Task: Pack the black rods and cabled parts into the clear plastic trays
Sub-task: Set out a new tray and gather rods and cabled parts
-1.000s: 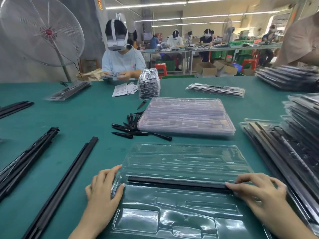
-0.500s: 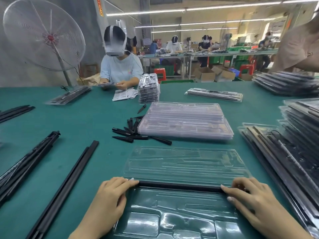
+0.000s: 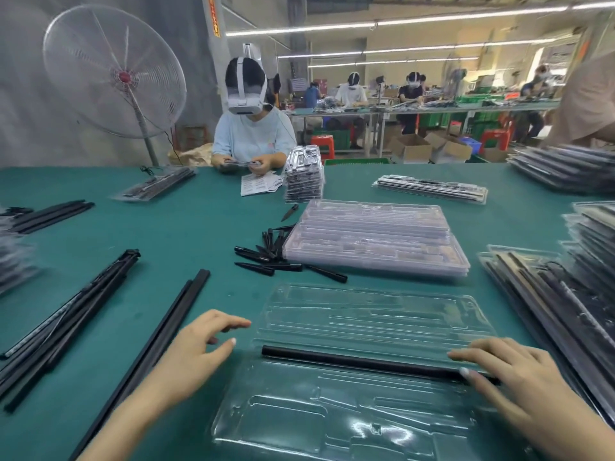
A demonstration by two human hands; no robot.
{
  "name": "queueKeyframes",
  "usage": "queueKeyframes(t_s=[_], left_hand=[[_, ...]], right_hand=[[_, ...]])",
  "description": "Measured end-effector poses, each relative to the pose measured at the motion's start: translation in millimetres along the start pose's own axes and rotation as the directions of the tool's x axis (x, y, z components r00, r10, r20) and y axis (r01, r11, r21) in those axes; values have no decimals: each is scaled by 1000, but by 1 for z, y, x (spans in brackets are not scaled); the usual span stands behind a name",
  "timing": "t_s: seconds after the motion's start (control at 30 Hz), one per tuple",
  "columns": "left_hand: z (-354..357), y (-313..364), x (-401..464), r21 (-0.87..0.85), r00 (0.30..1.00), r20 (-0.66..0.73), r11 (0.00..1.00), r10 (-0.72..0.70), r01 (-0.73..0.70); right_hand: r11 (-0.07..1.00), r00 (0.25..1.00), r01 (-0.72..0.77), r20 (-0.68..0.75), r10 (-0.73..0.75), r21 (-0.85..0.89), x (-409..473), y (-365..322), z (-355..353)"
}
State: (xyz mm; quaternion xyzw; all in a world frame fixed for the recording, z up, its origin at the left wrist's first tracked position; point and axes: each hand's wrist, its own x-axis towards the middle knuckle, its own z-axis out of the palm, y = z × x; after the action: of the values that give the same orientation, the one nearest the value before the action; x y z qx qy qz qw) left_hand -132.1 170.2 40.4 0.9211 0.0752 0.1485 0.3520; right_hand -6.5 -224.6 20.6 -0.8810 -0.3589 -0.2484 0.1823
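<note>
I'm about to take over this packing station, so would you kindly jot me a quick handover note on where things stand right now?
Left hand: open, off the tray, holding nothing.
Right hand: fingers flat on the right end of the black rod.
That rod lies in the middle channel of the open clear tray in front of you.
Done: one rod placed.
Left: other recesses look empty. Loose rods lie at left, black spikes behind the tray, empty trays stacked beyond.

A factory packing floor: long green-covered worktable stacked with clear plastic blister trays, headset-wearing workers seated in rows, tall metal pedestal fan alongside.
</note>
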Motion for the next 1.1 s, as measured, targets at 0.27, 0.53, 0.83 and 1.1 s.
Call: queueKeyframes(t_s=[0.27, 0.53, 0.83, 1.1], left_hand=[[-23, -26, 34, 241, 996, -28, 967, -81, 86], [38, -13, 144, 722, 995, 81, 691, -52, -23], [63, -23, 169, 788, 999, 25, 616, -27, -3], [51, 11, 145, 686, 957, -87, 714, 275, -143]], right_hand=[[999, 995, 31, 99, -32, 16, 9, -13, 7], [995, 984, -5, 176, -13, 101, 32, -48, 24], [936, 959, -243, 211, 191, 255, 56, 11, 4], [917, 950, -311, 58, 307, 248, 38, 27, 11]])
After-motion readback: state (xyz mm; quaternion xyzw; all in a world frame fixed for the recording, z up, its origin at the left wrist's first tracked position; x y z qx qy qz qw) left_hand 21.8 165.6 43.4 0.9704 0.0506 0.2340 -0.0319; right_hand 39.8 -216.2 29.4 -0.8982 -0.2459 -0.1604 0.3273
